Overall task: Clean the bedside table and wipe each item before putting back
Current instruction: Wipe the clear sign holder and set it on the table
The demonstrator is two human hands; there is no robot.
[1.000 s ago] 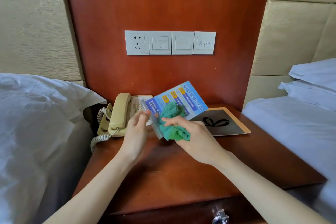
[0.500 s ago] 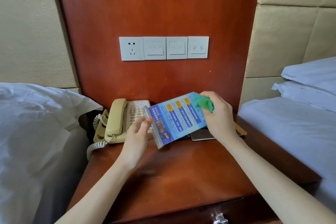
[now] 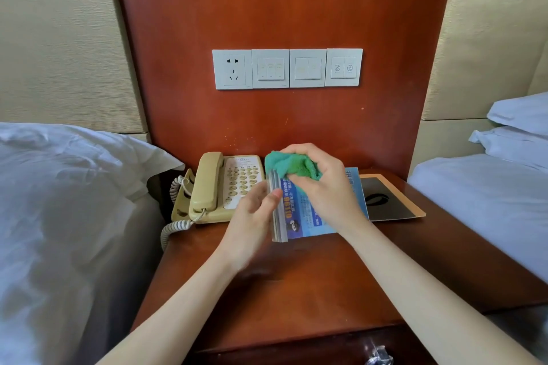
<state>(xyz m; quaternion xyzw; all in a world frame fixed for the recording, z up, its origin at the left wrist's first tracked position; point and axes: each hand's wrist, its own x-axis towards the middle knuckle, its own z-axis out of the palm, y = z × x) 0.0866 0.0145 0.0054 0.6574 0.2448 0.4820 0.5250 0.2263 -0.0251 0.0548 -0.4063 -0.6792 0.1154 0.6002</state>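
Both hands meet over the counter [image 3: 296, 290]. From the head view, the left hand [image 3: 255, 216] pinches the left edge of a blue card [image 3: 305, 216], held just above the wood. Its partner, the right hand [image 3: 329, 187], grips a green cloth [image 3: 289, 167] against the card's top corner. Beside them sit a phone [image 3: 219, 187] and a dark board [image 3: 385, 198].

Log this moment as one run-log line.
step: wiping sign | left hand: holds blue sign | right hand: presses green cloth on sign | phone: on table
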